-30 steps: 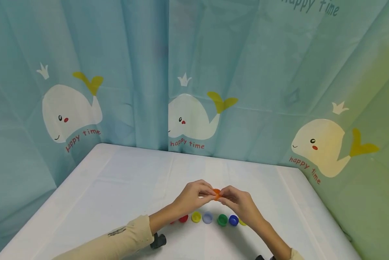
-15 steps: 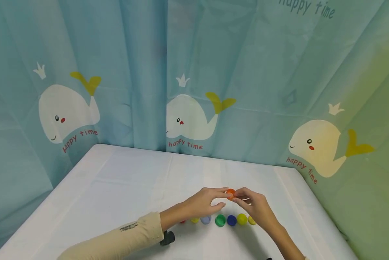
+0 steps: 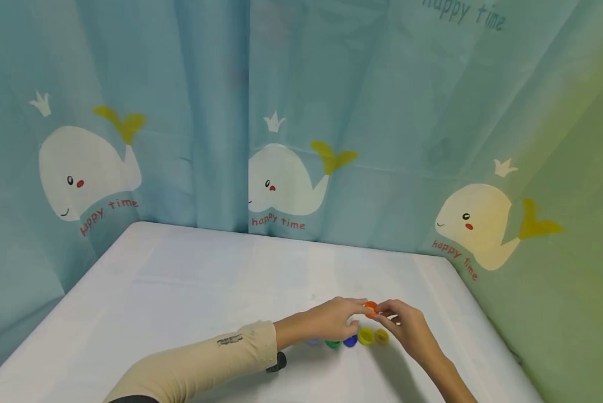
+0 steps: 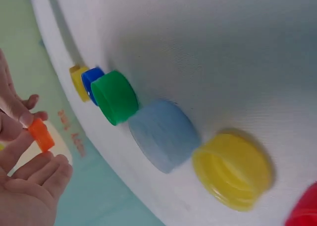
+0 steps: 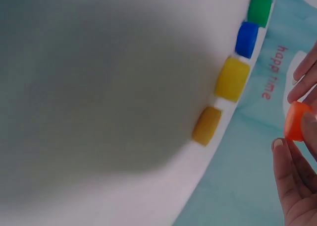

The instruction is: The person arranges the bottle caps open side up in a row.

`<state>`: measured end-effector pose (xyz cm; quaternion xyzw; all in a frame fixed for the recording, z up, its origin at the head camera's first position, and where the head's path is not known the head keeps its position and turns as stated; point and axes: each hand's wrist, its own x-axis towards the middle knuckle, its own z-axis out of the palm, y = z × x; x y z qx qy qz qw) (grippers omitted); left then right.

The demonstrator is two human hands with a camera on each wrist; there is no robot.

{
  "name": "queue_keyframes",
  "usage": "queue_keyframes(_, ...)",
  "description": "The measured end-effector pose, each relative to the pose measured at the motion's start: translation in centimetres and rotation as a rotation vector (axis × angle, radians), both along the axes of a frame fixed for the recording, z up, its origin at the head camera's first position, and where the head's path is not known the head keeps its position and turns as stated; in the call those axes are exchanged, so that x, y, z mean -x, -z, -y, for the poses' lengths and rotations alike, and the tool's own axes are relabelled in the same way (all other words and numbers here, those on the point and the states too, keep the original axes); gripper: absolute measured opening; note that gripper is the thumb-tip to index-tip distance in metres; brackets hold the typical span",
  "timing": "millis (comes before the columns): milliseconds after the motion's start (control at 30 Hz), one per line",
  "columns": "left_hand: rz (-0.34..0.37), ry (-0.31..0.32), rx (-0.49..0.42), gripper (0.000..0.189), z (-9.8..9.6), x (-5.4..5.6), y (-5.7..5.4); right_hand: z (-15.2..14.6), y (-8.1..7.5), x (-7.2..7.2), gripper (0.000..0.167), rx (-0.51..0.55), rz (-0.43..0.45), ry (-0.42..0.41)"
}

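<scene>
An orange bottle cap (image 3: 370,306) is held up above the table in the head view. My right hand (image 3: 411,331) pinches it from the right with its fingertips. My left hand (image 3: 333,318) reaches in from the left, its straight fingers touching the cap and its thumb apart below. Several caps stand in a row beneath: a green cap (image 4: 115,98), a blue cap (image 5: 246,39), a yellow cap (image 5: 233,80) and a smaller dark-yellow cap (image 5: 207,126). In the left wrist view, a pale blue cap (image 4: 164,136), another yellow cap (image 4: 233,170) and a red cap (image 4: 306,211) continue the row.
The white tabletop (image 3: 205,274) lies under both hands. Behind it hangs a blue-green curtain (image 3: 382,112) printed with whales. The left forearm hides part of the cap row in the head view. A dark cylindrical object (image 3: 278,361) shows beneath the left sleeve.
Both hands have moved rightward with the orange cap. The left hand has loosened its pinch, its fingers now straighter and its thumb away from the cap. The right hand still pinches it.
</scene>
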<state>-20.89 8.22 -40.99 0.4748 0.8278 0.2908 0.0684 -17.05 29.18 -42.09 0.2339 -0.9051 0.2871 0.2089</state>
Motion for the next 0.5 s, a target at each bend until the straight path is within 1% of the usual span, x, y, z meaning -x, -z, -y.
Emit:
queue_keyframes(233, -0.1, 0.013, 0.133, 0.041, -2.4, -0.2, -0.6, -1.7, 0.5, -0.4, 0.022, -0.038, -0.029, 0.022)
queue_keyframes(300, -0.096, 0.017, 0.161, 0.043, -3.1, -0.1, -0.6, -2.2, 0.6, -0.6, 0.022, -0.037, -0.031, 0.021)
queue_keyframes(400, -0.087, 0.026, 0.201, 0.043, -3.9, 0.1, -0.4, -2.9, 0.8, -0.7, 0.022, -0.05, -0.007, 0.039)
queue_keyframes(500, -0.066, 0.042, 0.228, 0.044, -4.7, 0.3, 0.0, -3.4, 0.9, -0.9, 0.019, -0.06, 0.065, 0.074)
